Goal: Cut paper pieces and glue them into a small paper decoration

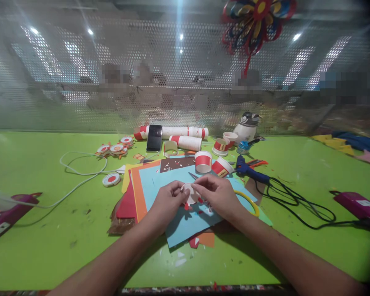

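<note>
Between my fingertips, over a light blue paper sheet (181, 232), is a small white paper disc (191, 195) with red bits sticking out along its lower edge. My left hand (169, 200) is closed on the disc's left side, thumb across its face. At the right edge, the thumb and fingers of my right hand (219, 194) are pinched together on it. A dark pointed blade (193, 176) shows just behind the hands. To the right, a yellow loop (249, 202) lies partly under my right forearm. Two red-and-white paper cups (203, 161) stand or lean beyond my hands.
Similar discs (111, 179) lie left, near a white cable (86, 176). Behind are a phone (154, 138), stacked cups (186, 142) and a penguin-like container (246, 127). A blue glue gun (251, 170) with black cord lies right. Purple power strips (359, 205) sit at both sides.
</note>
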The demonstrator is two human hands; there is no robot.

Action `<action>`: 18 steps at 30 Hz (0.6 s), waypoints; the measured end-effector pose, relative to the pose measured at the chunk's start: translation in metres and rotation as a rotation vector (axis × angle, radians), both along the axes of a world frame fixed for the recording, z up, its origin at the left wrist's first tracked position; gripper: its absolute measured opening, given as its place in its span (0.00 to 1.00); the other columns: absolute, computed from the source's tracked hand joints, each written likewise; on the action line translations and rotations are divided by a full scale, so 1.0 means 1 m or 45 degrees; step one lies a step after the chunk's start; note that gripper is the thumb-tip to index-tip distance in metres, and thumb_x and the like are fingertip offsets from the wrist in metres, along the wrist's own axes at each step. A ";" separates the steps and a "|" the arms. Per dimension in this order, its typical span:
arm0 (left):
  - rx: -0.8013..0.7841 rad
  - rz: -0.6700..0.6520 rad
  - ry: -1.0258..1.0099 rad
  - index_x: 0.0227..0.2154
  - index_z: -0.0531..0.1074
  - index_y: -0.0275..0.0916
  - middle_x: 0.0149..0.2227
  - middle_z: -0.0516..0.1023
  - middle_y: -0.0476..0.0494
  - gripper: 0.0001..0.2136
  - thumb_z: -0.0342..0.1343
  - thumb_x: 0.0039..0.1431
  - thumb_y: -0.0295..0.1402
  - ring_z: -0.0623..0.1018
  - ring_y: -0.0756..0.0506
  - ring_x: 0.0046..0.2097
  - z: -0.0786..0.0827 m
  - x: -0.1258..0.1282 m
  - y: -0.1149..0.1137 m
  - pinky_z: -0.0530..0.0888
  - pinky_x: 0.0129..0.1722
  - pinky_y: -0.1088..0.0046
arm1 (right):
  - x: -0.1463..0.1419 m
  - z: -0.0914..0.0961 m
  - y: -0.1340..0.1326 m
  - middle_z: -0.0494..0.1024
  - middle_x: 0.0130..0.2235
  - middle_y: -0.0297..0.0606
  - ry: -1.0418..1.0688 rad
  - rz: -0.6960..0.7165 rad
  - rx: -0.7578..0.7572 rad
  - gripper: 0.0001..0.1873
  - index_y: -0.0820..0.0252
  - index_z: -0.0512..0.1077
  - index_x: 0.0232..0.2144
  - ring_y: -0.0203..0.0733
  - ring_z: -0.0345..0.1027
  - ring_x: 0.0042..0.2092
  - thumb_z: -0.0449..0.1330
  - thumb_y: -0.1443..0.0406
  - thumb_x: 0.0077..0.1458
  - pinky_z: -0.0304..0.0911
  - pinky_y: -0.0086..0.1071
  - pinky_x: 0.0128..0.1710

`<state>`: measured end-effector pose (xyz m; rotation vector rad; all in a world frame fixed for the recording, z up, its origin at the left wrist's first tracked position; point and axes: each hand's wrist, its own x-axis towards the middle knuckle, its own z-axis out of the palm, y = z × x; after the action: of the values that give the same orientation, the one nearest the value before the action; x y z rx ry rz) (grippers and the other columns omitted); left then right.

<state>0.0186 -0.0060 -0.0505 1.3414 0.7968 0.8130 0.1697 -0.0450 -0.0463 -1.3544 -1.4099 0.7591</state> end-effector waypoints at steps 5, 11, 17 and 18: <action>-0.026 -0.021 0.010 0.25 0.67 0.36 0.19 0.64 0.53 0.08 0.56 0.50 0.37 0.67 0.52 0.22 -0.003 0.001 0.000 0.61 0.24 0.75 | -0.001 0.001 0.000 0.73 0.22 0.32 0.081 -0.047 -0.014 0.08 0.60 0.72 0.25 0.36 0.65 0.24 0.61 0.61 0.48 0.60 0.29 0.24; -0.040 -0.012 -0.024 0.26 0.66 0.37 0.20 0.65 0.53 0.09 0.56 0.49 0.37 0.67 0.52 0.23 -0.006 0.001 0.000 0.62 0.25 0.75 | -0.002 0.002 -0.001 0.71 0.20 0.31 0.157 -0.069 -0.019 0.09 0.61 0.71 0.24 0.34 0.63 0.23 0.61 0.60 0.48 0.60 0.28 0.24; -0.037 -0.003 -0.032 0.24 0.66 0.36 0.19 0.64 0.54 0.09 0.56 0.49 0.37 0.65 0.53 0.22 -0.004 0.003 -0.003 0.62 0.24 0.77 | -0.003 0.001 -0.001 0.71 0.21 0.31 0.191 -0.077 -0.023 0.10 0.62 0.70 0.25 0.34 0.63 0.25 0.61 0.59 0.48 0.60 0.28 0.26; -0.037 -0.002 -0.033 0.24 0.66 0.36 0.19 0.64 0.54 0.09 0.56 0.49 0.36 0.64 0.54 0.22 -0.003 0.003 -0.004 0.62 0.24 0.77 | -0.004 0.001 -0.001 0.70 0.21 0.31 0.196 -0.059 -0.027 0.11 0.62 0.70 0.25 0.34 0.62 0.25 0.60 0.59 0.49 0.60 0.28 0.26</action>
<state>0.0215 -0.0096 -0.0535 1.3032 0.7841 0.8137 0.1660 -0.0461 -0.0451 -1.3117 -1.2490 0.8313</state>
